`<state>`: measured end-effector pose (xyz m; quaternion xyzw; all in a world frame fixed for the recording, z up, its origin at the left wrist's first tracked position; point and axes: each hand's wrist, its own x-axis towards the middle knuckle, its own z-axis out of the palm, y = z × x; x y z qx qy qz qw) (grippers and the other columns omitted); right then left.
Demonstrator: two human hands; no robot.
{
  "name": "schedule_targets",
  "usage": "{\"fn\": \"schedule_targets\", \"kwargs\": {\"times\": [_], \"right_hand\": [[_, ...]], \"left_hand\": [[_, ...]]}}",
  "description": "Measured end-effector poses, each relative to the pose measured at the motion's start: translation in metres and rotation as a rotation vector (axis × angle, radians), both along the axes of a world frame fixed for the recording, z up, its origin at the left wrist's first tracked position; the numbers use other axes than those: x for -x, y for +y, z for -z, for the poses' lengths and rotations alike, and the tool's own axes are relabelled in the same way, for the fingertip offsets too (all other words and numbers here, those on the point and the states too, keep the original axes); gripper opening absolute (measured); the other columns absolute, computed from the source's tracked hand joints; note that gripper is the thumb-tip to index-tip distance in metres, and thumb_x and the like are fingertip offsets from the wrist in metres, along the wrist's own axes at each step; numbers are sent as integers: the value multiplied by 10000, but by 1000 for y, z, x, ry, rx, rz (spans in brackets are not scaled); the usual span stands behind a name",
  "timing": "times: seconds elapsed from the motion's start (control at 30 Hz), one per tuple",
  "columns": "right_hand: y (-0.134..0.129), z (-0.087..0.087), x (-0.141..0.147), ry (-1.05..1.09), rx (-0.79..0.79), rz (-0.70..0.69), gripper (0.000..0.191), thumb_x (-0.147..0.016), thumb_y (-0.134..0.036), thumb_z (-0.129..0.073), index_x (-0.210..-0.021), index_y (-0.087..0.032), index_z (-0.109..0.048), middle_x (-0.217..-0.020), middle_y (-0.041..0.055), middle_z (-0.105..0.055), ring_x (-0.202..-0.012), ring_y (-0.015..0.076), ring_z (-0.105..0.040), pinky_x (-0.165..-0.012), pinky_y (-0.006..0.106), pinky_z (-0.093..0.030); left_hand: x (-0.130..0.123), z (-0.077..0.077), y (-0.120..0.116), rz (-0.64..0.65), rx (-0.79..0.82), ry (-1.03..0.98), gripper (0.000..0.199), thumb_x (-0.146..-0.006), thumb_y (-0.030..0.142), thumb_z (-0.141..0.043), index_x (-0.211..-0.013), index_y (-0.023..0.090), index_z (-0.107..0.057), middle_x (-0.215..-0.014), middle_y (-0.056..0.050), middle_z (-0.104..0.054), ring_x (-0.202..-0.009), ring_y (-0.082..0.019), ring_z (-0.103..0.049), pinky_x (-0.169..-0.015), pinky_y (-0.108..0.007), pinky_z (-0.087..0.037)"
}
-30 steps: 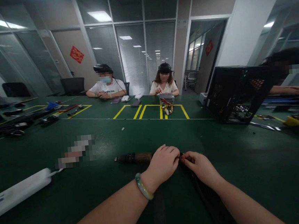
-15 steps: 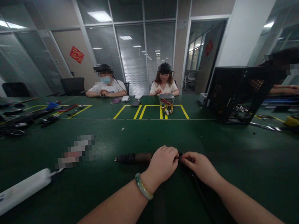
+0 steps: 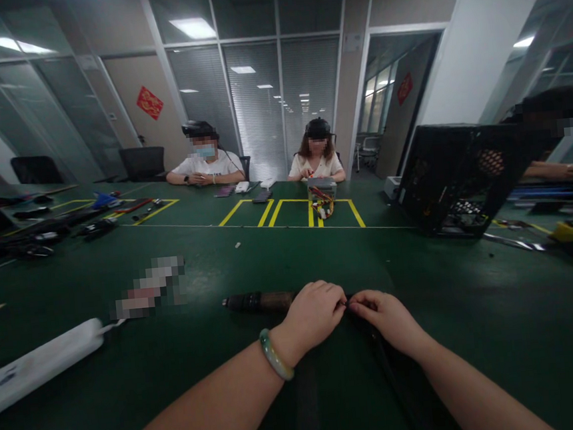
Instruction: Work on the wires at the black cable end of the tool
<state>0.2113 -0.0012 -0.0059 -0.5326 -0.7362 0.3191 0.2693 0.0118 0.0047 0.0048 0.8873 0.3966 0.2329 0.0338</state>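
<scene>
The left hand [image 3: 315,316] and right hand [image 3: 386,318] meet at the middle, fingers closed in a pinch on a thin black cable [image 3: 385,360] — it trails toward the person across a green table [image 3: 457,334], a dark cylinder [image 3: 259,302] just beside the left hand.

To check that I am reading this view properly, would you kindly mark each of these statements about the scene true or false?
1. The left hand has a pale green bangle at its wrist. True.
2. The right hand grips the white power strip. False: the strip lies well off to the left, and the right hand is beside the left hand.
3. A black-and-brown cylindrical tool lies just beyond the left hand. True.
4. Two people at the far end of the green table are standing. False: the masked person and the other person are seated.
5. A black mesh computer case stands to the right. True.
</scene>
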Motion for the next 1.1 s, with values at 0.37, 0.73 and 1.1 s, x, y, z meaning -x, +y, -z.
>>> {"fn": "schedule_targets", "kwargs": {"times": [0.37,0.73,1.1], "right_hand": [[-2,1,4,-83,-46,30,222,-864,-396,-541,-866,-238,-697,-829,6,-675,-799,194,-600,-682,292,-410],[-3,-4,5,-76,-17,34,209,-857,-378,-546,-867,-231,-694,-823,10,-676,-792,193,-598,-671,287,-403],[-4,-6,7,-93,-32,40,189,-853,-368,-552,-846,-238,-689,-805,2,-673,-782,194,-597,-674,293,-406]], "left_hand": [[-2,1,-3,-26,2,13,68,-880,230,-564,-939,198,-551,-929,-10,-612,-879,-188,-559,-798,-337,-436],[-3,-5,-6,-31,-51,28,52,-843,195,-585,-886,194,-556,-949,-18,-610,-941,-190,-556,-906,-362,-421],[-3,-6,-5,-10,-54,35,25,-871,187,-550,-890,199,-560,-961,-23,-613,-946,-191,-564,-899,-369,-427]]}}
